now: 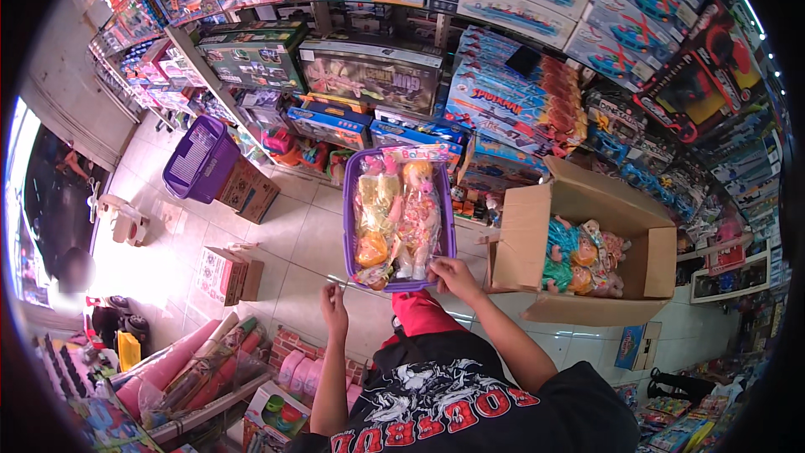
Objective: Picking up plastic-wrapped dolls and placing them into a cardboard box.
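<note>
A purple plastic basket (449,226) is in front of me, with several dolls in clear plastic bags lying in it. One bagged doll (419,210) in a flowery dress lies along its right side, white shoes toward me. Beside it are a doll in yellow (377,201) and an orange-haired head. My right hand (455,277) is closed at the basket's near right corner, fingertips over the rim by the shoes. Apart from the basket, to its near left, my left hand (334,302) is raised with curled fingers; a small pale thing shows at its fingertips, too small to name.
An open cardboard box (599,310) with several bagged dolls stands at right. Shelves of boxed toys (369,75) line the far side. Another purple basket (201,159) and small cartons (226,277) are at left. Wrapping rolls (193,361) lie near left. A person (71,273) is at the far-left doorway.
</note>
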Tool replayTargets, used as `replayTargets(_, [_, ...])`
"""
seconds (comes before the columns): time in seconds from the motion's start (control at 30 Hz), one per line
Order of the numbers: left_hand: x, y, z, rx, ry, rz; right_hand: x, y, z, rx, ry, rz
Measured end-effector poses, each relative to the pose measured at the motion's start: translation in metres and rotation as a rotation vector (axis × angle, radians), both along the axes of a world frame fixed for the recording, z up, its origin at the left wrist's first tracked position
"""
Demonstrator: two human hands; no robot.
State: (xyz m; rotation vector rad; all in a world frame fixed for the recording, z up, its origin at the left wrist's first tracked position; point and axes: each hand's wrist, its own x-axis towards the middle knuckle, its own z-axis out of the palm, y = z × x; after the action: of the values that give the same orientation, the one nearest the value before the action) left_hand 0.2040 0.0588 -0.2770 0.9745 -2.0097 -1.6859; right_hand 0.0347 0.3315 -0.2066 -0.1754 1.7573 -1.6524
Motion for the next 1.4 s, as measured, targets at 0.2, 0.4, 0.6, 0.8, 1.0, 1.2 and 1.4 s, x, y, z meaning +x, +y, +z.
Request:
replayTargets(0.2, [-0.101,-0.016,0.074,-0.249,0.100,-0.170,-0.052,-0.079,-0.013,-0.093,0.086,-0.139])
replayTargets(0.4, [-0.139,-0.012,0.041,-0.206,0.040,-0.421,-0.078,-0.117,-0.019,0.395,0.379,-0.047])
replayTargets(0.6, [-0.153,-0.016,0.044,-0.320,-0.164,-0.540,-0.079,-0.140,0.012,0.854,0.561,0.087])
replayTargets(0.8, [-0.162,-0.035,0.043,-0.285,-0.217,-0.694,-0.075,-0.140,-0.016,0.619,0.566,-0.108])
replayTargets(1.0, [-0.158,-0.066,0.059,0.420,-0.238,-0.788,-0.057,-0.168,0.023,0.405,0.496,-0.285])
replayTargets(1.2, [-0.134,-0.111,0.073,0.847,-0.099,-0.861,-0.015,-0.231,0.080,0.290,0.608,-0.188])
replayTargets(1.4, [-0.110,-0.153,0.089,0.957,-0.024,-0.702,0.029,-0.271,0.118,0.480,0.839,0.057])
